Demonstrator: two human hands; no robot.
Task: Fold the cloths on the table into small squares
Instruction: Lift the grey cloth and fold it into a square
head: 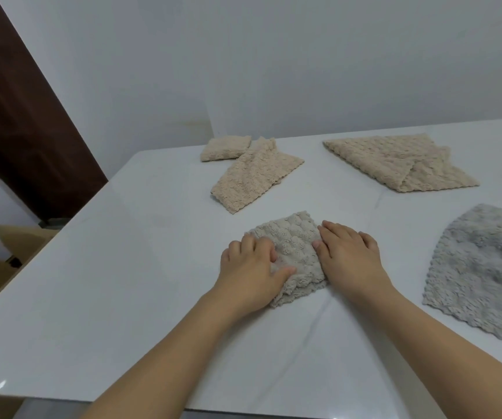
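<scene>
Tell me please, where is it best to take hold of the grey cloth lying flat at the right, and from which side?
Probably by the near-left corner of the grey cloth. It lies spread flat on the table, so nothing sticks up to take. That corner points toward the person and is closest to the right hand; pinch it with the fingers from the near side.
</scene>
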